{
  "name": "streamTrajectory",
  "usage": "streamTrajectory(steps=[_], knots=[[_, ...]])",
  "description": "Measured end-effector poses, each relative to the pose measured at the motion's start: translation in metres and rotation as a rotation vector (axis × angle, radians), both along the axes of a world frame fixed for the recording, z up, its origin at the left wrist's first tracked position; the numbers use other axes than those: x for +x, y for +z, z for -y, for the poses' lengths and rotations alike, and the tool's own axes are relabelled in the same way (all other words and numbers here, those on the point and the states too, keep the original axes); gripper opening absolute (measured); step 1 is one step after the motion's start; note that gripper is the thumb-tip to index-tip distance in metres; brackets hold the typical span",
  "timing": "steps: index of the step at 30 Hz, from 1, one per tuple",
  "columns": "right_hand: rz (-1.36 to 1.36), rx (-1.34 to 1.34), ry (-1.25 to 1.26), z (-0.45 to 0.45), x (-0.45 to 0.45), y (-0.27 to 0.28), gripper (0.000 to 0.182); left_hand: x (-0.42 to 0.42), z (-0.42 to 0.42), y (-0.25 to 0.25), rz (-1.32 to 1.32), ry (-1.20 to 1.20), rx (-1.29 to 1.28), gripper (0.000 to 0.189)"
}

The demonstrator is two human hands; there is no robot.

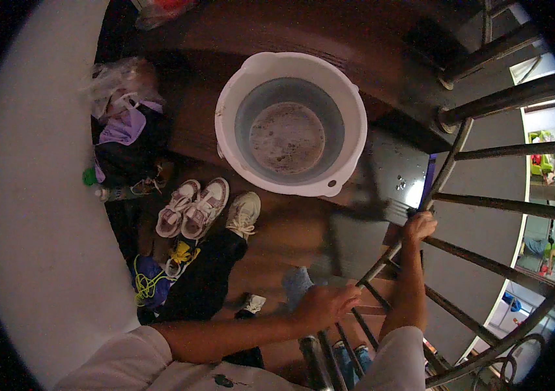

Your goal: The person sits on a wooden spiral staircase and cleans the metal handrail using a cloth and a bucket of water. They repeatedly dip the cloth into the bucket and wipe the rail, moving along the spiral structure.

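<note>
My left hand [326, 305] reaches across to the metal stair railing [376, 269], its fingertips at the rail; whether it grips anything is unclear. A grey-blue cloth-like thing [297, 286] shows just beyond this hand. Farther along, my right hand [420, 226] is closed on the rail, beside a small dark object with thin prongs [397, 210] that I cannot identify. Ahead of both hands, a large white plastic bucket [351, 168] stands upright on the brown steps, with greyish water [287, 139] and dark specks inside.
Pale shoes [205, 207], a dark-trousered leg with a sneaker [244, 212], a blue bag with yellow cord [150, 281] and a purple cloth [123, 127] lie left of centre. A white wall [48, 195] borders the left side. Wet spots mark a grey surface [394, 166] below the railing.
</note>
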State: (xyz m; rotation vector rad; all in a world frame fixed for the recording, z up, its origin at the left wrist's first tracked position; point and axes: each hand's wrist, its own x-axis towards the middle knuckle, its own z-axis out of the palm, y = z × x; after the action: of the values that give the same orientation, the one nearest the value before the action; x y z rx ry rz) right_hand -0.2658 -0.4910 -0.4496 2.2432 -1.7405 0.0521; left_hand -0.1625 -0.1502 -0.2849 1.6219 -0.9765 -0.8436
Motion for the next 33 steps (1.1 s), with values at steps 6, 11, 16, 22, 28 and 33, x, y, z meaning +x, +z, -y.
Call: streamTrajectory(steps=[6,11,16,22,28,33], knots=[[0.545,0.091,0.467,-0.118,0.016,0.055,0.03,-0.006,0.004,-0.007,0.033,0.072,-0.011,0.017],[1.412,0.675,-0.404,-0.138,-0.035,0.087,0.028,-0.005,0.001,-0.006,0.01,0.107,-0.001,0.018],[1.063,0.424,0.013,-0.05,-0.062,-0.001,0.036,-0.01,-0.006,-0.006,-0.026,-0.008,0.082,0.018],[0.597,0.216,-0.08,-0.065,-0.036,-0.056,0.045,-0.009,-0.016,-0.007,-0.052,-0.046,0.11,0.018],[0.164,0.091,-0.17,-0.083,-0.047,-0.06,0.031,-0.017,-0.024,-0.018,-0.008,0.036,0.017,0.018],[-0.159,0.175,-0.192,-0.084,-0.058,-0.055,0.026,-0.015,-0.02,-0.015,0.022,0.024,0.02,0.017]])
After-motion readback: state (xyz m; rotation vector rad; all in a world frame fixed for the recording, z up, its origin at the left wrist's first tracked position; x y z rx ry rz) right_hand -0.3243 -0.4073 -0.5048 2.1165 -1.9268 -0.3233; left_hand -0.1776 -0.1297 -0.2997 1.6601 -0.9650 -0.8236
